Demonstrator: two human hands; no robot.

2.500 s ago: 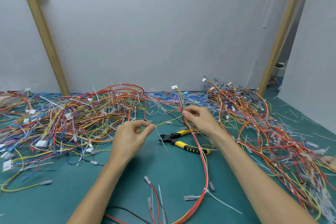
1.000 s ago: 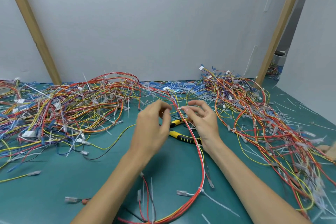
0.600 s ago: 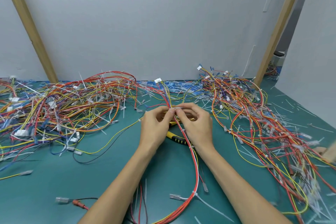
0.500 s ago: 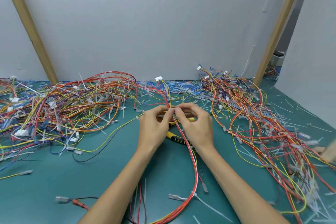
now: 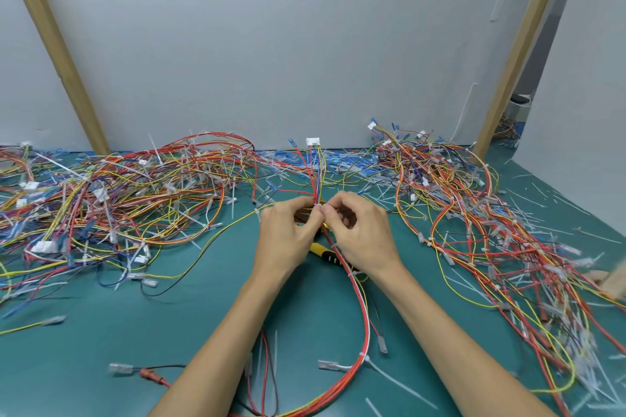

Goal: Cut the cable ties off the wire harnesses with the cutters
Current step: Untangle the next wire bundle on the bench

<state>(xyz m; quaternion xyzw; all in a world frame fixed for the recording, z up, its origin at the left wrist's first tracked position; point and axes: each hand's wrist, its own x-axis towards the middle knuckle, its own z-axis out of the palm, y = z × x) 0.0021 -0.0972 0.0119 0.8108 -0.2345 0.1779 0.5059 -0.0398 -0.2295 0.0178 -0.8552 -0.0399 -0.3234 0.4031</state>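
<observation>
Left hand (image 5: pixel 284 237), right hand (image 5: pixel 364 237): each grip pinches same wire harness (image 5: pixel 365 311) at one spot, fingertips meeting, likely to isolate tie for cutting. Cutters (image 5: pixel 323 252) lie unheld on tabletop (image 5: pixel 169 325) under hands, within reach. Cable tie (image 5: pixel 365 356) uncut on lower loop.

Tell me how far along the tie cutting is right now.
Done: loose tie offcuts litter the mat, so some ties look already cut. In hand: the left hand and right hand both pinch one harness; the cutters lie on the mat beneath them, unheld. Left: a tie lower on that harness, plus ties visible across the left pile and right pile.
</observation>
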